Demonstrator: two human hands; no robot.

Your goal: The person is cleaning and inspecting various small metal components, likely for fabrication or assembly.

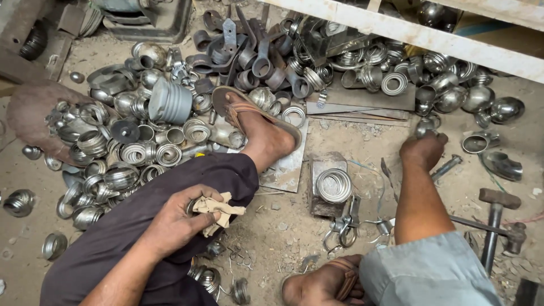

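Far left: dusty concrete floor [17, 238] with loose ribbed steel rings, then a dense heap of ribbed rings [113, 153], shiny, stamped, round, spilling over a worn brown mat [34, 107]. A grey ribbed cylinder [170, 101] stands in the heap.

Left hand [178, 218] rests on the dark trouser knee, fingers curled shut round a crumpled beige rag [218, 209] with a metal ring partly hidden under it.

Centre: sandalled foot [258, 124] on a flat steel sheet [289, 167]; dark bent strap pieces [249, 51] piled behind. One ribbed ring [333, 185] sits on a rusty steel block [323, 187], pliers just beside it. Gritty open floor around the block, little free room elsewhere.

Right hand [422, 150] reaches forward, fingers closed on a small shiny round piece [425, 127]; cannot tell its exact shape. Polished domed cups [481, 102] beyond, under a white-painted beam [430, 39]. Hammer [496, 221] far right.
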